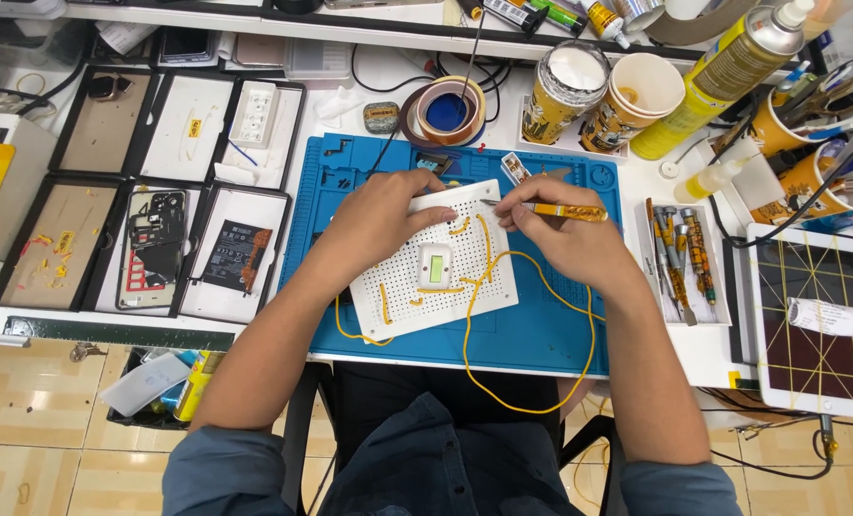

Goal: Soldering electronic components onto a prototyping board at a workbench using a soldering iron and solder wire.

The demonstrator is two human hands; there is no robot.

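Cluttered white surface (637, 334): left hand (383, 215) pins the perforated board (433, 258); right hand (565, 234) pinches tweezers (551, 209), best kept low and steady.

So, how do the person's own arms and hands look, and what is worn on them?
Both hands, the left hand and the right hand, are bare: no gloves, and no rings or watch that I can see. The forearms are bare too. The sleeves are of a dark blue-grey cloth, pushed up past the elbows. No markings show on the cloth.
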